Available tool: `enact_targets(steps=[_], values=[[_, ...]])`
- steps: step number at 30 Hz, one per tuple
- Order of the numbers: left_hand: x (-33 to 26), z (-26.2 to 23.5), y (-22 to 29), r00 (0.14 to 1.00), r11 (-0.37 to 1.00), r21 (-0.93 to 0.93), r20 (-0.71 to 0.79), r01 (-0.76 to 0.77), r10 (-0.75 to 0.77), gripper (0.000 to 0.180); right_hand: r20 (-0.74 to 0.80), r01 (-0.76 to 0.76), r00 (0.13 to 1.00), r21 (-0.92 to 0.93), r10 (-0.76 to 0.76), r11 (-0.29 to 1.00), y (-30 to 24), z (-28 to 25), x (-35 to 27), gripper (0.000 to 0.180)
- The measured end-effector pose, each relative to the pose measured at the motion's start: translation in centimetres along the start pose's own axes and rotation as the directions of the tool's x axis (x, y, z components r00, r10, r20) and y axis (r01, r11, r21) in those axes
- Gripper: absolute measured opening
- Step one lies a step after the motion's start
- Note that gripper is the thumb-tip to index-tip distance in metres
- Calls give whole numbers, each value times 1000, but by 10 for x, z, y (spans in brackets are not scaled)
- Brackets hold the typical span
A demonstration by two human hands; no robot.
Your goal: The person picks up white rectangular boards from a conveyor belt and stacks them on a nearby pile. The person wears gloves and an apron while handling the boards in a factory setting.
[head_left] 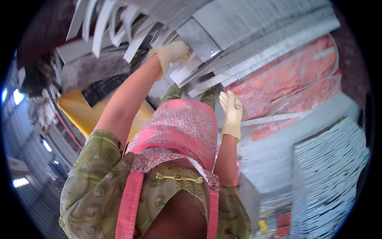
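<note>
Gloves, pale yellow, cover both hands. Left hand (174, 51) is raised at arm's length, fingers curled and clamped on the end of a flat grey metal strip (187, 68) that juts from a fan of like strips (234, 67). The strip it grips lies at the near edge of that fan, touching its neighbours. Right hand (231, 113) hangs lower, fingers straight and together, palm flat, holding nothing; it sits just beside a loose long strip (278, 118) that runs off to the right, but whether it touches that strip I cannot tell.

Fan of strips rests on a grey counter (274, 159) whose top shows a mottled red-pink surface (286, 75) under and beyond the metal. Thin curved bands (318, 91) arc across that red patch. More pale strips, bent and standing loose, crowd the upper left (107, 24).

Person wears a pink patterned apron (179, 127) with pink straps over a green patterned top (95, 175); a small gold clasp (179, 177) sits at the chest.

Lower right: tall stack of thin sheets (330, 175), edges showing as fine white layers, well apart from both hands. Left of the legs: a yellow slab-like form (79, 111) with a dark panel on it.
</note>
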State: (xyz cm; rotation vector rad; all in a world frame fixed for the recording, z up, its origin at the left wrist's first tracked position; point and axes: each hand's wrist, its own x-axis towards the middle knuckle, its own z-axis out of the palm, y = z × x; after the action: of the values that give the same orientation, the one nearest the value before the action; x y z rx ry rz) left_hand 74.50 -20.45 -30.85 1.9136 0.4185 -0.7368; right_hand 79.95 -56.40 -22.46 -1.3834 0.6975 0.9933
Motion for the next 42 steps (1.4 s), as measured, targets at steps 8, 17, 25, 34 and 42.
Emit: enact_targets(steps=[8, 17, 25, 34, 42], values=[[-184, 61, 8, 818, 976, -82, -535, 199, -212, 29, 78, 151, 988, -427, -130, 892, 0, -58, -10, 39], [-313, 296, -149, 313, 597, -774, -525, 211, -792, 33, -20, 32, 997, -766, -74, 642, -33, -92, -32, 39], [-308, 252, -33, 338, 690, -719, -632, 80, -698, 38, 59, 208, 970, -698, -234, 685, -36, -66, -75, 39], [-339, 225, 10, 482, 692, -707, -661, -145, -575, 44, 21, 281, 929, -690, -370, 667, 20, -133, -77, 28], [-422, 346, -97, 402, 107, -943, -234, -314, -886, 7, 195, 358, 890, -858, -412, 368, 71, -156, -149, 35]])
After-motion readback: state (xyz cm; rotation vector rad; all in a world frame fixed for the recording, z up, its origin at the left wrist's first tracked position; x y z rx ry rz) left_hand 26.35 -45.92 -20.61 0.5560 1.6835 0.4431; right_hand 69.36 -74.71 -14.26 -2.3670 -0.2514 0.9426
